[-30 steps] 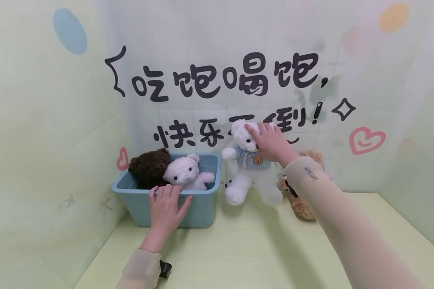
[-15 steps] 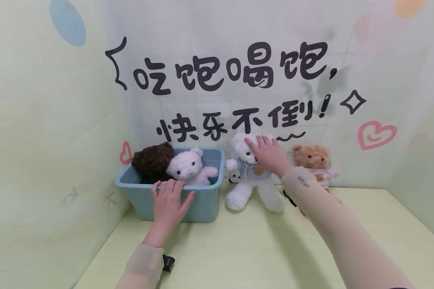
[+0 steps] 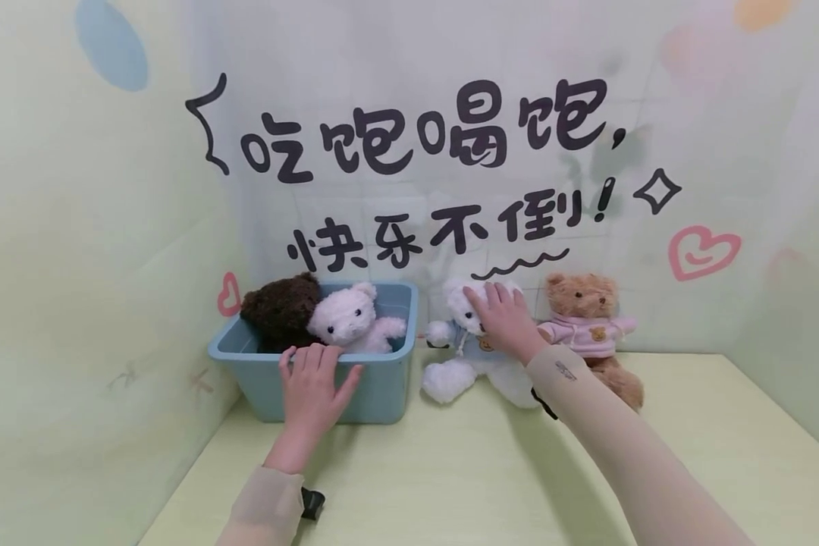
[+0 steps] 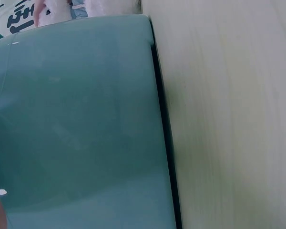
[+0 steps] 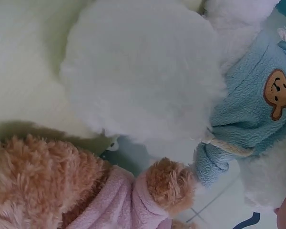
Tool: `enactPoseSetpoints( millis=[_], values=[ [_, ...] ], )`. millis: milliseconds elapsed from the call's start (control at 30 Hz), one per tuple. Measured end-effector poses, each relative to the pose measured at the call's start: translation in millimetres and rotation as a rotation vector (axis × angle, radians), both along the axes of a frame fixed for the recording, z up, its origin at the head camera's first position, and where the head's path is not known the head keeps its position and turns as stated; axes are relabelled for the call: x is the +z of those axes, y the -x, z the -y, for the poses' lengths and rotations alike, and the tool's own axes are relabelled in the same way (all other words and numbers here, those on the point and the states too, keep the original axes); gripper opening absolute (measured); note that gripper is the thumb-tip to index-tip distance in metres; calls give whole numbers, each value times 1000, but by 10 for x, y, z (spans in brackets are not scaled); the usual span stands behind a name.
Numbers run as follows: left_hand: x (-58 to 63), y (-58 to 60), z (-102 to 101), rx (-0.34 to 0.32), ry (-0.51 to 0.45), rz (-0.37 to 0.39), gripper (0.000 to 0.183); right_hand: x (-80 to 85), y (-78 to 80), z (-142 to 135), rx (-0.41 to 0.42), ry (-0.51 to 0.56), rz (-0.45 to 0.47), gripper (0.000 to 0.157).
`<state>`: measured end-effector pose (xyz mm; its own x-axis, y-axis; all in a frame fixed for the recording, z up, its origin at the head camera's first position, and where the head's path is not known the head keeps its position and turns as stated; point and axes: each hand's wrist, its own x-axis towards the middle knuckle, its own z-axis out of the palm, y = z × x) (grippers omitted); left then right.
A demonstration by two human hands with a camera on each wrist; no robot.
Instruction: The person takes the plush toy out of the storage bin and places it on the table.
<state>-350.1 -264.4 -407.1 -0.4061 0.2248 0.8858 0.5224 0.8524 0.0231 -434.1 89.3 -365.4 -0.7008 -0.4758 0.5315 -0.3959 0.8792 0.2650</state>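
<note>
A white teddy bear [image 3: 444,379] in a light blue hoodie sits on the table, left of a light brown teddy bear [image 3: 587,296] in a pink hoodie. My right hand [image 3: 508,322] grips its head from above, covering part of the face. The right wrist view shows its white foot [image 5: 143,67] and blue hoodie [image 5: 248,90] close up. My left hand [image 3: 312,383] holds the front rim of a blue plastic bin [image 3: 382,390], fingers over the edge and thumb outside. Inside the bin are a dark brown teddy bear [image 3: 280,311] and a pale pink teddy bear [image 3: 344,315].
The bin stands at the back left of the pale wooden table [image 3: 409,485], near the left wall [image 3: 95,303]. A backdrop with black lettering [image 3: 457,227] rises behind the bears. The light brown bear's pink sleeve [image 5: 148,205] is close beside the white bear.
My right hand has lowered the white bear from in front of the backdrop down onto the table. The light brown bear now sits upright beside it. My left hand stays on the bin rim.
</note>
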Motion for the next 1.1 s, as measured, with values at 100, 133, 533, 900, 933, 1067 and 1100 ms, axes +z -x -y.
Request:
enactPoseSetpoints(
  millis=[100, 133, 533, 900, 933, 1067, 1100],
  values=[
    [-11, -12, 8, 3, 0, -9, 55, 15, 35, 11, 15, -55, -59, 60],
    [-15, -14, 8, 4, 2, -12, 55, 19, 45, 14, 15, -67, -75, 59],
    [11, 9, 5, 5, 10, -21, 55, -58, 0, 71, -27, -8, -4, 86],
    [53, 20, 28, 10, 19, 5, 56, -50, 35, 104, -28, 29, 61, 104],
    [50, 19, 27, 9, 19, 6, 57, -53, 31, 102, -18, 31, 65, 103],
    [29, -3, 22, 8, 14, 10, 58, -89, 22, 91, 42, 33, 40, 92],
    [20, -10, 21, 7, 11, 7, 58, -105, 19, 86, 55, 31, 27, 89]
  ],
)
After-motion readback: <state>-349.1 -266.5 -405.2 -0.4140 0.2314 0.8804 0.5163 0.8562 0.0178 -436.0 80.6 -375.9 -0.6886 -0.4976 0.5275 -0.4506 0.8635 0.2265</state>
